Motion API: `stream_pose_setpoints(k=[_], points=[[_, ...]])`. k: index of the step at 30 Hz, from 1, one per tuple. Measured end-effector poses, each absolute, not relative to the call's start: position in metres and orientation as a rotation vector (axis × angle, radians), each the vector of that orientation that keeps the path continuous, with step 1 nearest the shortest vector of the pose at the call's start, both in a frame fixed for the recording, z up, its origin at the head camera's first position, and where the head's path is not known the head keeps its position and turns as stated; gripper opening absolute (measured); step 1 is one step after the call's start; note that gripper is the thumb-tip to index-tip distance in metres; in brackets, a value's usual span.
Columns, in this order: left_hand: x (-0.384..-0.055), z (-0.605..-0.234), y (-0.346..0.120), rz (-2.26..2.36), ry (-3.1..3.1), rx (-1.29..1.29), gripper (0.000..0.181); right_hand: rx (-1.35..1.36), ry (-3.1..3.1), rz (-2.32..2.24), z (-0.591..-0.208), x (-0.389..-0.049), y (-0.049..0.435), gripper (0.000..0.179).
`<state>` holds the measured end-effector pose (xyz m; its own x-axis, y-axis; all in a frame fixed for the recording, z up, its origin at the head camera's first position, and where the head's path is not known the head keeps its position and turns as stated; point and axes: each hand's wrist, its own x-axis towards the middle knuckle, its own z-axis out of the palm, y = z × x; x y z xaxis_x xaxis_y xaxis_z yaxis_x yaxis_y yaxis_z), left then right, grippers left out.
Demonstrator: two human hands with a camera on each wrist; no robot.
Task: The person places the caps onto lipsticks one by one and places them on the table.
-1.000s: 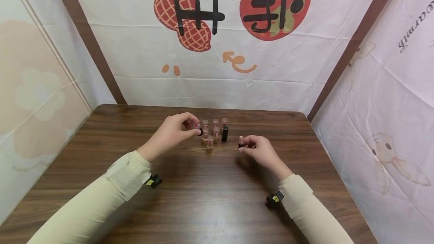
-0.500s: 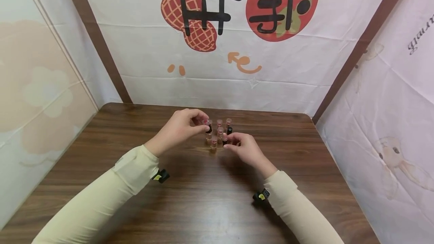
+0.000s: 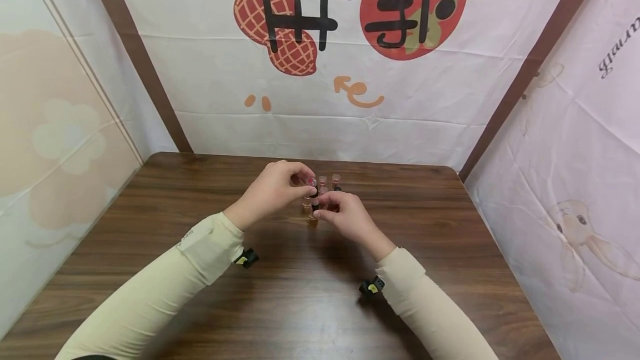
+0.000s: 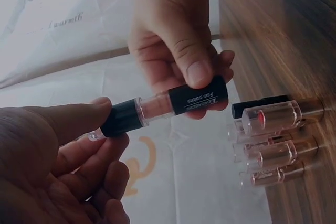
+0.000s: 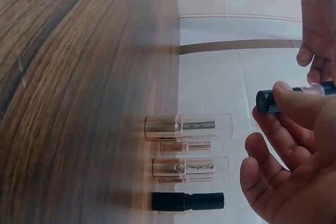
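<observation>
My left hand [image 3: 282, 188] pinches a black lipstick cap [image 4: 124, 118] with a clear end between thumb and fingers. My right hand [image 3: 350, 215] grips the black base of a lipstick [image 4: 198, 98], which has white lettering on it. The two pieces are lined up in the air, and the cap's open rim sits right at the lipstick's pinkish middle section. Close by, a group of gold-based lipsticks [image 5: 181, 127] with clear caps stands upright on the table. One black lipstick [image 5: 188, 201] stands among them; in the head view my right hand mostly hides it.
The brown wood-grain table [image 3: 300, 304] runs back to a white printed cloth [image 3: 300, 132]. More printed cloth [image 3: 565, 193] hangs at the right side. Each wrist wears a small black camera, such as the left wrist camera [image 3: 247, 258].
My right hand has moved left with the lipstick, from beside the group to in front of it. My left hand has moved slightly right with the cap, so the two pieces now meet.
</observation>
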<state>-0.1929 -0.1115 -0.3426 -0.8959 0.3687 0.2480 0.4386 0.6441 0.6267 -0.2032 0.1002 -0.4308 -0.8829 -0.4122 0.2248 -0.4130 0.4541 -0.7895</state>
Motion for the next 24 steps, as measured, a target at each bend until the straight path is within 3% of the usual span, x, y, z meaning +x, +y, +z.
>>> stream_pose_setpoints(k=[24], points=[[-0.197, -0.349, -0.105, -1.081, -2.805, -0.702, 0.019, 0.735, -2.639, 1.489, -0.419, -0.200, 0.094, 0.015]])
